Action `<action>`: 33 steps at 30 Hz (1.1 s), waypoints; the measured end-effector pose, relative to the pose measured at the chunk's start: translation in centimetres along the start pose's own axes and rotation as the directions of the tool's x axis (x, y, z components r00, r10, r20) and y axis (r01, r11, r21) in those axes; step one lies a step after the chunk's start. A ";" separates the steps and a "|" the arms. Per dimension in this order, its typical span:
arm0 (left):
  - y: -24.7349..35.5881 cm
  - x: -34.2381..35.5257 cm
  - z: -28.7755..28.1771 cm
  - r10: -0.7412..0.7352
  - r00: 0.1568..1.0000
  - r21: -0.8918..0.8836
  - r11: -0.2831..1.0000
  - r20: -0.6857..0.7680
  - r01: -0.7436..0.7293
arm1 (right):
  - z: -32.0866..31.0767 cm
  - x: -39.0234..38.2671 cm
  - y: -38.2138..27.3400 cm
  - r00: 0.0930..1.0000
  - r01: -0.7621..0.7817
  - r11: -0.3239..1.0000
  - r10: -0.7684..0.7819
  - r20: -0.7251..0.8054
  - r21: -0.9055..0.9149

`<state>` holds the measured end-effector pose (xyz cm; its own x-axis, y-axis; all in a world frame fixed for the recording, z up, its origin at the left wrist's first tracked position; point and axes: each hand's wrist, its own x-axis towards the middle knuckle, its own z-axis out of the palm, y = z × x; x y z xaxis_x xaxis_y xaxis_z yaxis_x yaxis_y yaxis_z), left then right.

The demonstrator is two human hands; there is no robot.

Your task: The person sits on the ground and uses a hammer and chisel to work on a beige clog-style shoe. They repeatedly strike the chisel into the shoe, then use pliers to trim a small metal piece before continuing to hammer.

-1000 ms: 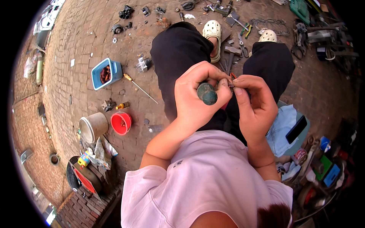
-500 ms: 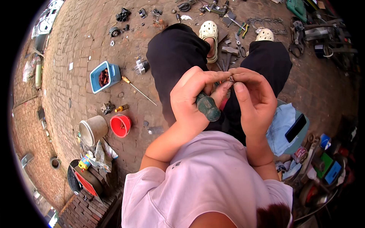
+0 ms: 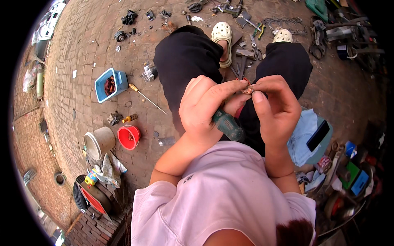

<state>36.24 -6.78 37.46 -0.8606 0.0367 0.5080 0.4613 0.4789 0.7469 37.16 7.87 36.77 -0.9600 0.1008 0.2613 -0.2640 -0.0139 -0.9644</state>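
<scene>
My left hand (image 3: 200, 107) is closed round a dark green tool handle (image 3: 230, 126), whose rounded end sticks out toward my lap; its working end is hidden by the hand. Between the left thumb and forefinger is one side of a small copper-coloured piece (image 3: 247, 91). The thumb and forefinger of my right hand (image 3: 280, 110) pinch the other side. Fingertips cover much of that piece, so its kind does not show. Both hands meet above my lap.
Left on the bricks stand a blue bin (image 3: 117, 84) of reddish-brown scraps, a red bucket (image 3: 137, 141) and a grey bucket (image 3: 102, 143). A long yellow-handled screwdriver (image 3: 147, 98) lies nearby. Ahead are a hammer (image 3: 244, 54) and scissors (image 3: 257, 51). A phone (image 3: 318, 135) rests at right.
The green handle has tipped, its end moving right and nearer to me. More of the copper-coloured piece shows between the fingertips. Both hands stay together.
</scene>
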 end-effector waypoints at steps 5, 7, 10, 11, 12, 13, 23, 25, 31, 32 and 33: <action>-0.5 0.1 -0.4 0.068 0.995 -0.010 0.998 0.067 -0.068 | -0.3 0.0 -0.1 0.995 -0.099 0.989 0.095 0.035 0.112; -0.5 0.1 -0.6 0.063 0.992 -0.022 0.998 0.107 -0.061 | -0.5 0.0 0.0 0.993 -0.115 0.984 0.110 0.044 0.136; -0.5 0.1 -0.5 0.030 0.993 -0.066 0.998 0.114 -0.023 | -0.6 0.1 0.2 0.993 -0.103 0.987 0.096 0.062 0.121; -0.6 0.1 -0.3 0.017 0.995 -0.099 0.995 0.100 -0.007 | -0.6 0.1 0.3 0.992 -0.111 0.985 0.103 0.066 0.135; -0.7 0.1 -0.1 0.004 0.996 -0.134 0.991 0.087 0.008 | -0.7 0.1 0.3 0.992 -0.119 0.982 0.109 0.069 0.148; -0.9 0.1 -0.1 0.007 0.996 -0.134 0.991 0.091 0.005 | -0.7 0.1 0.4 0.991 -0.126 0.979 0.115 0.073 0.161; -2.0 1.2 -1.2 0.111 0.948 -0.171 0.983 0.299 -0.061 | -1.4 0.3 0.4 0.969 -0.208 0.970 0.187 0.161 0.128; -2.0 0.9 -1.1 -0.014 0.936 -0.280 0.952 0.351 0.119 | -1.3 0.4 0.4 0.969 -0.204 0.970 0.181 0.168 0.132; -2.0 0.2 -0.8 -0.276 0.827 -0.447 0.734 0.490 0.511 | -1.4 0.2 0.6 0.946 -0.301 0.927 0.261 0.191 0.224; -1.9 0.1 -0.7 -0.309 0.797 -0.476 0.670 0.519 0.569 | -1.4 0.2 0.5 0.933 -0.341 0.907 0.295 0.206 0.248; -1.9 0.1 -0.7 -0.336 0.765 -0.502 0.600 0.549 0.623 | -1.5 0.3 0.4 0.919 -0.380 0.884 0.328 0.220 0.270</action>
<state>35.43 -8.32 36.38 -0.9320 0.3491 -0.0976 -0.1514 -0.1301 0.9799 36.90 9.38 36.37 -0.9891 -0.1306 -0.0676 0.1065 -0.3193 -0.9416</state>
